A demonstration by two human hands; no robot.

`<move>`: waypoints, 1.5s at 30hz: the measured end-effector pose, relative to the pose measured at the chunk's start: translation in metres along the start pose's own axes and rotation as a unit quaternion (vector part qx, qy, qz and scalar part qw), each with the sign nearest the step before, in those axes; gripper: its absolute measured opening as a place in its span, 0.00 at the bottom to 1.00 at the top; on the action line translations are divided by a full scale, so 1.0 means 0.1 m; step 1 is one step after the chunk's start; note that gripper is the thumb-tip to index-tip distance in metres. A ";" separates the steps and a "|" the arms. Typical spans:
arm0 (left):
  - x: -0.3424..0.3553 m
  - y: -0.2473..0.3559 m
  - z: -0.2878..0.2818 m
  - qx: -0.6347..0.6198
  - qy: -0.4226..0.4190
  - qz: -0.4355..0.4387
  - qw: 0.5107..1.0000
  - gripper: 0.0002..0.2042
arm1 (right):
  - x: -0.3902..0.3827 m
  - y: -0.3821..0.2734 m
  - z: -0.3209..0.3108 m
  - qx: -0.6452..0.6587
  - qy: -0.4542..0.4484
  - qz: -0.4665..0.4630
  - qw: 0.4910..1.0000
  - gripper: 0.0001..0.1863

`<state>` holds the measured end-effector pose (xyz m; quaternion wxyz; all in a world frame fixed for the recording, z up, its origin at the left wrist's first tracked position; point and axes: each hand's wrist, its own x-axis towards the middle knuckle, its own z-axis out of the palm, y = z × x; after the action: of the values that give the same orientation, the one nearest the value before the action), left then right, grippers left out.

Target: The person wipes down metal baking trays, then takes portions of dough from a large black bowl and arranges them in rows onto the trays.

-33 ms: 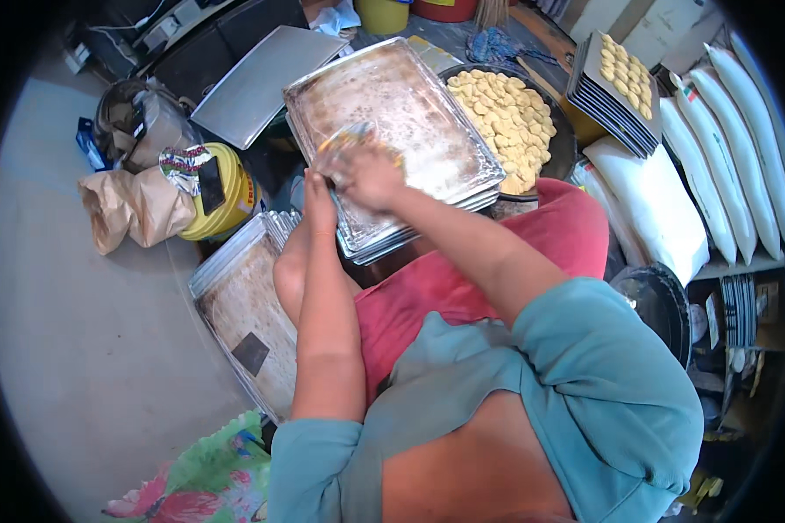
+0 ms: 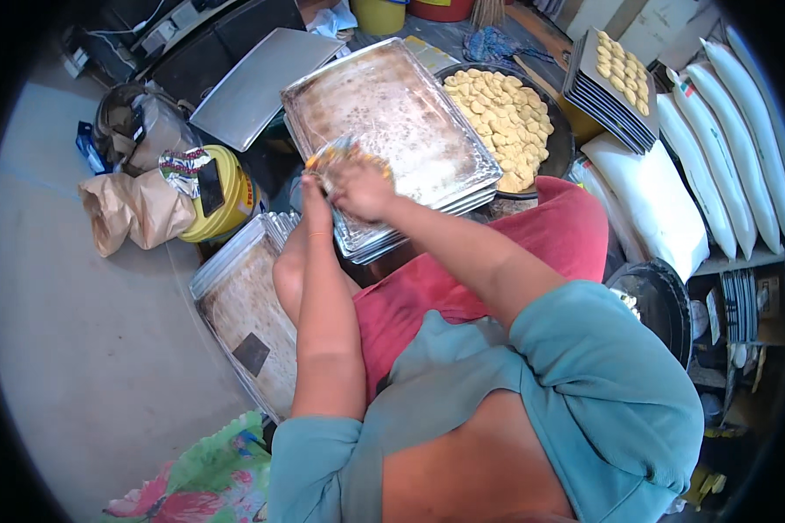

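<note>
A stack of worn metal baking trays (image 2: 410, 122) rests in front of me. My right hand (image 2: 362, 189) is closed on a crumpled multicoloured cloth or wrapper (image 2: 340, 155), pressed on the top tray's near left part; it is blurred. Beside it, my left hand (image 2: 314, 196) is at the tray's left edge, fingers partly closed; what they grip is hidden. A large dark round pan of pale yellow dough pieces (image 2: 501, 118) stands just right of the stack.
More trays (image 2: 244, 322) lie at my left, below a yellow bucket (image 2: 227, 218) and paper bags (image 2: 122, 209). A flat sheet pan (image 2: 253, 78) is behind. At right are stacked trays with dough pieces (image 2: 619, 74), white sacks (image 2: 715, 157) and a black basin (image 2: 663, 305).
My right hand and the cloth have shifted slightly left on the top tray, and my left hand has shifted slightly left with them.
</note>
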<state>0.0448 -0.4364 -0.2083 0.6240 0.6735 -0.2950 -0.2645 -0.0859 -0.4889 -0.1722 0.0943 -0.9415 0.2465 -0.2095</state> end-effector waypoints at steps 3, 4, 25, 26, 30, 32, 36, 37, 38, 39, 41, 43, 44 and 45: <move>-0.09 0.25 -0.19 -0.310 -0.020 -0.102 0.945 0.37 | 0.08 -0.44 -0.05 0.630 -0.083 0.155 0.756 0.24; -0.10 0.30 -0.25 -0.334 -0.057 -0.073 0.938 0.34 | 0.07 -0.45 -0.05 0.726 -0.056 0.191 0.658 0.27; -0.67 0.61 -0.74 0.182 -0.074 -0.024 0.980 0.28 | -0.83 1.75 -1.16 0.187 0.062 0.438 0.877 0.32; -0.67 0.58 -0.46 0.158 -0.077 -0.071 0.982 0.27 | -0.89 1.80 -1.12 0.187 0.062 0.442 0.875 0.32; -0.58 0.41 -0.22 0.160 -0.103 -0.112 0.975 0.26 | -0.90 1.70 -1.10 0.291 -0.008 0.441 0.849 0.25; -0.58 0.35 -0.17 0.141 -0.092 -0.124 0.978 0.26 | -1.00 1.70 -1.06 0.274 0.005 0.419 0.866 0.25; -0.53 0.33 -0.26 0.169 -0.127 -0.137 0.968 0.28 | -1.14 1.73 -0.94 0.282 0.017 0.399 0.872 0.30; -0.46 0.34 -0.25 0.194 -0.148 -0.142 0.959 0.30 | -1.15 1.73 -0.96 0.290 -0.006 0.393 0.873 0.33; -0.34 0.39 -0.23 0.199 -0.152 -0.138 0.958 0.30 | -1.15 1.74 -1.00 0.298 -0.029 0.385 0.873 0.36; -0.21 0.42 -0.21 0.238 -0.101 -0.062 0.964 0.33 | -1.18 1.80 -1.01 0.299 -0.025 0.389 0.871 0.36; 0.01 0.42 -0.11 0.305 0.003 0.091 0.948 0.39 | -1.23 1.94 -1.03 0.344 -0.010 0.359 0.868 0.40; 0.01 0.99 0.71 0.341 -0.054 0.157 0.925 0.38 | -1.47 2.46 -0.96 0.347 0.040 0.419 0.838 0.46; 0.03 1.15 1.01 0.355 -0.101 0.177 0.912 0.34 | -1.52 2.62 -0.96 0.339 0.049 0.438 0.832 0.48; 0.05 1.28 1.31 0.371 -0.147 0.196 0.896 0.31 | -1.57 2.77 -0.96 0.333 0.059 0.454 0.824 0.49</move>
<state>-0.0555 -0.5360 -0.0916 0.3176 0.7383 -0.5860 -0.1036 -0.3703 -0.6549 -0.2186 0.4715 -0.6205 0.5668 -0.2671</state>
